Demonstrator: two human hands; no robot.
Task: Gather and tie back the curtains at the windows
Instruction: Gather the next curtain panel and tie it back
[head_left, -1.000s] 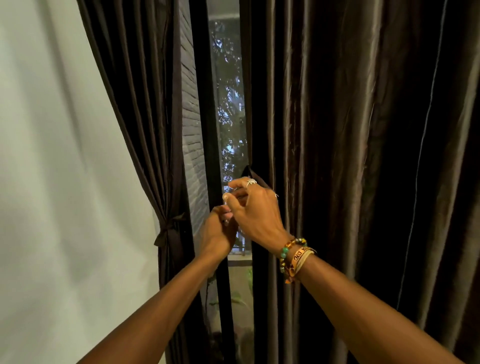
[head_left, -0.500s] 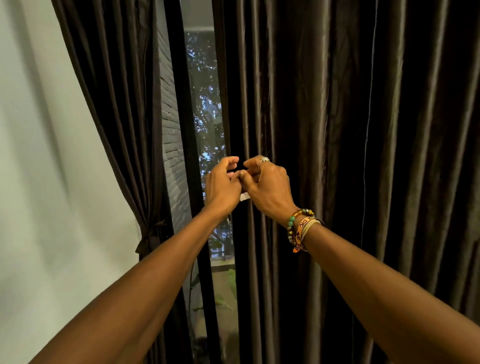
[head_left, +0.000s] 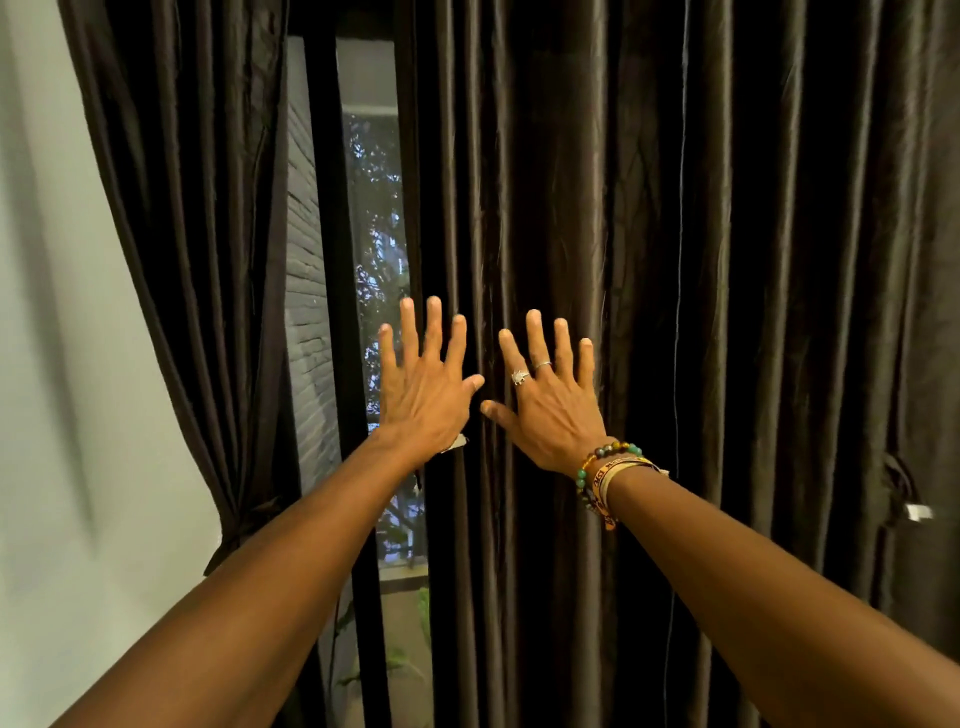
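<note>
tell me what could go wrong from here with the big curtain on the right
1. The left hand and right hand are spread flat with no grip on the right curtain; its glossy folds could slide away when gathered.
2. What looks like its tie hangs far right, away from both hands; reaching there may drop the bundle.

left curtain tied back, right curtain hanging loose

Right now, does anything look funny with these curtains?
Yes. The narrow dark brown satin curtain on the left is tied back, but the wide dark brown curtain beside it hangs loose and untied.
</note>
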